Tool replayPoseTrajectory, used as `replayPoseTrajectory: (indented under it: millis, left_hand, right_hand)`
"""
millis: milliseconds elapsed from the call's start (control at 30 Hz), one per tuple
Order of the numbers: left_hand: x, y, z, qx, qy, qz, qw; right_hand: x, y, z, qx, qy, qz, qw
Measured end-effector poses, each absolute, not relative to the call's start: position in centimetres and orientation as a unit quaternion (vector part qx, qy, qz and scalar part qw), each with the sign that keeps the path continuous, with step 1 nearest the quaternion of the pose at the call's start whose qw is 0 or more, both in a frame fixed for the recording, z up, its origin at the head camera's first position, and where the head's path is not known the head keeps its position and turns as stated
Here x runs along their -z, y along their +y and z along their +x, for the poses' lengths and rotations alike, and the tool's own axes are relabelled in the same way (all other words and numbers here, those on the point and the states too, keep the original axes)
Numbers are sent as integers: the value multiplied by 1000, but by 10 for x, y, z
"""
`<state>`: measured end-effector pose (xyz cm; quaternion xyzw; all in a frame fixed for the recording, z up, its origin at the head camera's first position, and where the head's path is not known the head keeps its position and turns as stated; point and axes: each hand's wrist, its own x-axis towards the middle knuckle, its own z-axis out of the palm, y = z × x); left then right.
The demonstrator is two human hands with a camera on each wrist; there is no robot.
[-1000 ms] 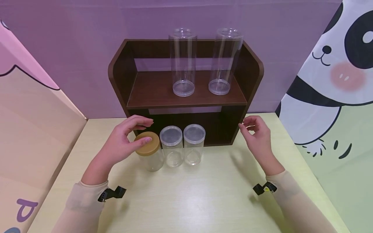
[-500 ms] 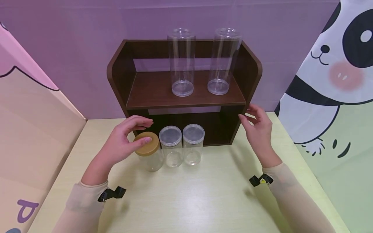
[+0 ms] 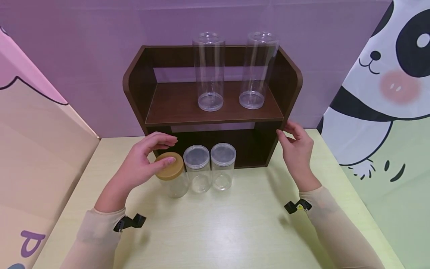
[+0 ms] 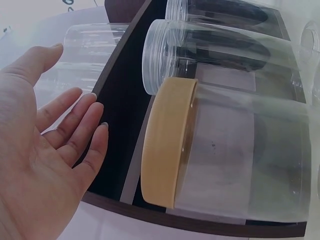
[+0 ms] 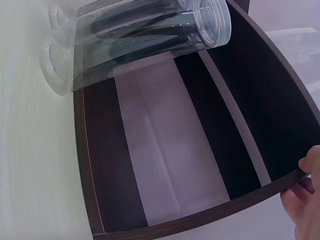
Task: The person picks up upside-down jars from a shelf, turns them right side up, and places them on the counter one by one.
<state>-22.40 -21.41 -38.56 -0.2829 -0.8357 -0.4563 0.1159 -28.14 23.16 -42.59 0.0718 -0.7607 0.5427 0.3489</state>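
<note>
- Now, your left hand (image 3: 141, 164) arches over the yellow-lidded jar (image 3: 172, 175); the thumb tip rests on the yellow lid (image 3: 169, 166), while the other fingers (image 4: 75, 125) are straight and spread, hovering above without closing round it. From the left wrist view the palm faces the lid's rim, near but apart from it.
- That jar stands upright on the table (image 3: 215, 224), at the left end of a row with two clear-lidded jars (image 3: 209, 166), just in front of the shelf's lower opening. Kept in a tight row, they are easy to reach one by one.
- Your right hand (image 3: 297, 147) touches the front right edge of the wooden shelf (image 3: 215, 108). Its fingertips (image 5: 310, 165) curl lightly on the side panel's corner, likely steadying the shelf; how firmly they press I cannot tell.
- On the upper board, two tall clear tubes (image 3: 231, 71) stand upright and side by side, well apart from both hands.
- Behind everything hangs a purple wall (image 3: 84, 56).
</note>
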Motion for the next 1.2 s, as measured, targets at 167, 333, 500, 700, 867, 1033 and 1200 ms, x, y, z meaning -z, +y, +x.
replayPoseTrajectory:
  millis: [167,333,500,700,867,1033,1200]
  left_hand:
    - [382,-209,-230,467,-822,-302,123]
    - [372,-197,-237,484,-802,-323,131]
    - [356,-179,-247,516,-778,-328,146]
    - [334,-155,-263,527,-789,-270,162]
    - [321,-141,-285,497,-819,-233,166]
    - [311,-130,-301,482,-837,-206,159]
    - [303,-121,-317,484,-840,-195,150]
  right_hand:
    - [427,230,-282,-536,-760,73,361]
    - [428,229,-283,-531,-754,81,377]
    - [431,227,-283,-520,-758,80,385]
    - [434,225,-285,-516,-756,84,393]
    - [434,223,-285,-514,-756,87,396]
    - [434,221,-284,-511,-757,88,398]
    - [435,223,-284,-504,-758,88,406]
